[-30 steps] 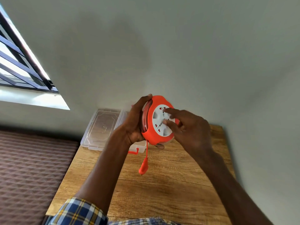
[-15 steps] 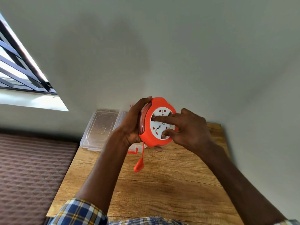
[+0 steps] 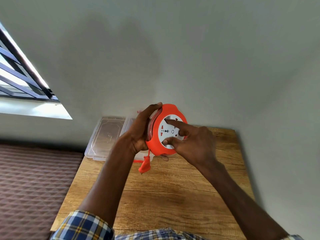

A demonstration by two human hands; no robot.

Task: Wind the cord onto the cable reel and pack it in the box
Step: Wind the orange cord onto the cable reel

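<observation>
A wooden table (image 3: 173, 196) stands against a grey wall (image 3: 173, 49); barred window (image 3: 17, 75) left, possibly a quilted mattress (image 3: 31, 179) below.

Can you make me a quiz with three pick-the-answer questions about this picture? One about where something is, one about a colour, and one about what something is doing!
1. Where is the clear plastic box?
A. on the table's far left corner
B. on the windowsill
C. in the person's lap

2. What colour is the plug?
A. blue
B. orange
C. black

3. What is the left hand doing?
A. lying flat on the table
B. holding the cable reel
C. pulling the plug

Answers: 1 A, the box sits on the wooden table by the wall. 2 B, the plug matches the orange reel it dangles below. 3 B, its grip wraps the reel's edge while the right hand fingers touch the white face.
</observation>
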